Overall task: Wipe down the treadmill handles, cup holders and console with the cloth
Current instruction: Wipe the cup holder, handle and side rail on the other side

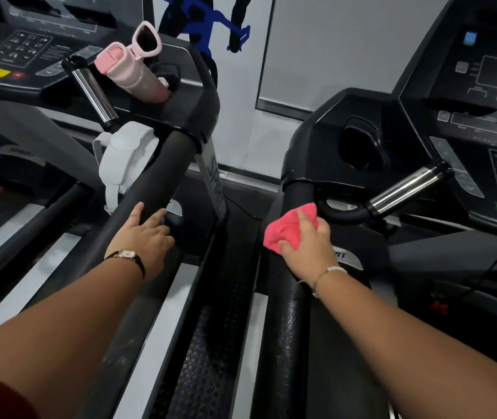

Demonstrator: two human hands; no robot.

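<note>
I have the right grip clamped on the cloth, thumb pinching its near edge and fingers curled over the top, pressing it onto the handle of the right-hand treadmill. The cloth sits under and just ahead of the grip, bunched at the top of the handle where it meets the black housing. The left grip lies apart from all this, fingers relaxed and open, resting on the handle of the other treadmill and holding nothing.

I judge the step in hand to be wiping this handle. To do it well I would flatten the cloth so more of it meets the rubber, wrap it round the curve and not only across the top, and draw it along the full length toward me with steady pressure. The textured stretch behind the grip looks like it needs a pass.

From the grip, the cup holder lies ahead and slightly right, near. The chrome bar runs off to the right, just beyond the cloth. The console is further ahead and right, well apart. I would take them in that order, folding to a fresh face before the console keys.
</note>
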